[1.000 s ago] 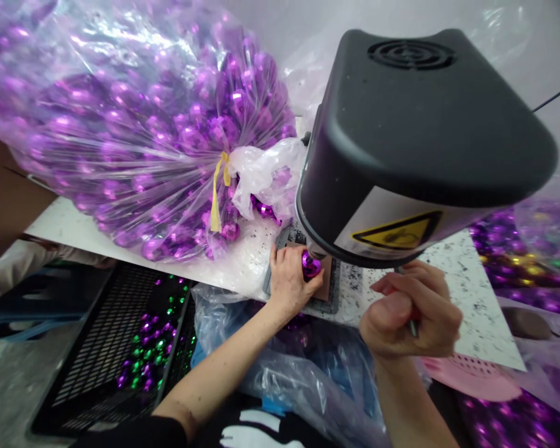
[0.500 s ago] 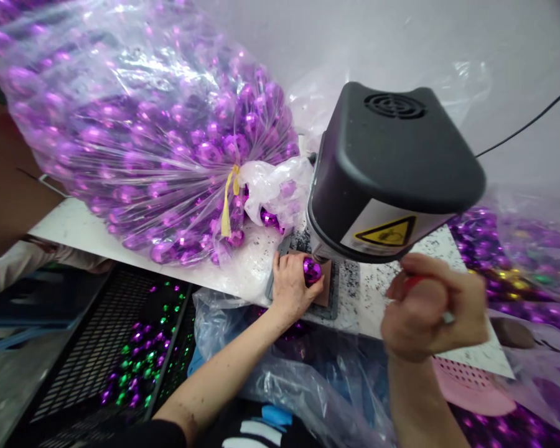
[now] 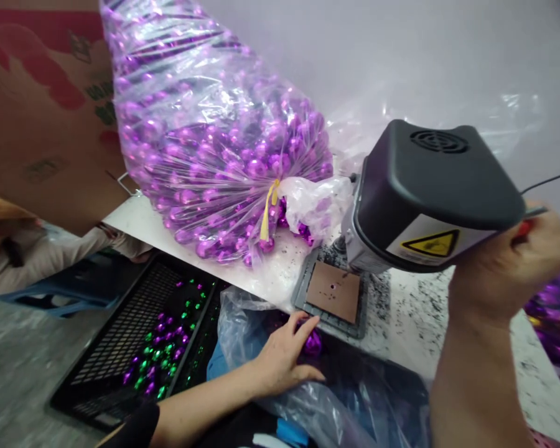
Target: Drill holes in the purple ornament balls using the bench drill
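Note:
My left hand (image 3: 287, 358) is over the front edge of the white table, its fingers apart, with a shiny purple ball (image 3: 313, 343) just beyond the fingertips and not gripped. Wrapped round the red handle (image 3: 523, 229) at the machine's right side is my right hand (image 3: 541, 267). The black machine head (image 3: 441, 193) carries a yellow warning label. Below and left of it, a square brown pad (image 3: 333, 291) lies bare on the grey base (image 3: 363, 311), a small hole near its middle.
A large tied clear bag of purple balls (image 3: 224, 155) fills the table's left. Clear plastic (image 3: 354, 404) hangs at the front. A black crate (image 3: 107, 348) holds green and purple pieces. Another person's sleeve (image 3: 74, 252) shows left, below a cardboard box (image 3: 42, 124).
My left hand has left the pad, let go of the purple ball and moved below the table edge. My right hand has risen with the handle. The view has shifted left.

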`<state>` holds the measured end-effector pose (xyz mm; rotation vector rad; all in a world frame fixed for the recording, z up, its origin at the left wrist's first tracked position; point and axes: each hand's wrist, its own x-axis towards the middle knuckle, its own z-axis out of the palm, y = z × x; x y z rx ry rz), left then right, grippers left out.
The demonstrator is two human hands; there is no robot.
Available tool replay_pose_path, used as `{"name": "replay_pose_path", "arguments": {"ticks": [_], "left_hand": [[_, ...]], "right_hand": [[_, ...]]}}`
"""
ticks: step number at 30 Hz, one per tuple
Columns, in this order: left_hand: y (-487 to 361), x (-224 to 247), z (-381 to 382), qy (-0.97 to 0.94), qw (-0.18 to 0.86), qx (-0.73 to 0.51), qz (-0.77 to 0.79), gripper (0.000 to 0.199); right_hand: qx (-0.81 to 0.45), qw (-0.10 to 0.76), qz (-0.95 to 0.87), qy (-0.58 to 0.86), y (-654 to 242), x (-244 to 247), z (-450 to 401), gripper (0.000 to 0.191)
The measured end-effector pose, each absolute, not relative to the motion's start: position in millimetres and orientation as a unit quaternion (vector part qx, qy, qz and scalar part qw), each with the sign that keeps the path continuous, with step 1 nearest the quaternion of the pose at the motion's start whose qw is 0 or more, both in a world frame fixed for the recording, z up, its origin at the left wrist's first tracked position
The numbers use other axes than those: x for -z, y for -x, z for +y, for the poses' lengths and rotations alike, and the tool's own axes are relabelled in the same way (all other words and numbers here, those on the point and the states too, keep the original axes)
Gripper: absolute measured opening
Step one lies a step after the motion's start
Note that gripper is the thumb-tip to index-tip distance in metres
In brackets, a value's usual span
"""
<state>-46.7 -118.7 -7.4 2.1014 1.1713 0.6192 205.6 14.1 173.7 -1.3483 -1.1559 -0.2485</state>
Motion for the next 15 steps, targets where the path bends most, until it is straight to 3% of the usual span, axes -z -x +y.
{"name": "replay_pose_path", "arguments": {"ticks": [2,5,7,11,15], "left_hand": [[56,3,-115,-0.809,0.319,-0.224,0.440,0.094],[67,-14,-77,-0.825,0.241,-0.263,0.438,0.048],[75,-25,-37,-0.831,0.140,-0.268,0.466,0.030],[93,-30,38,-0.796,-0.029,-0.189,0.574,0.019],[98,-17,75,-0.785,-0.030,-0.197,0.587,0.010]], "right_hand": [[0.114,0.629,-0.513,0.572,-207,-173,16,0.058],[0.110,0.633,-0.514,0.569,-209,-174,18,0.057],[0.110,0.635,-0.511,0.568,-209,-174,18,0.055],[0.109,0.647,-0.514,0.553,-208,-173,19,0.051],[0.113,0.646,-0.522,0.545,-209,-172,20,0.054]]}}
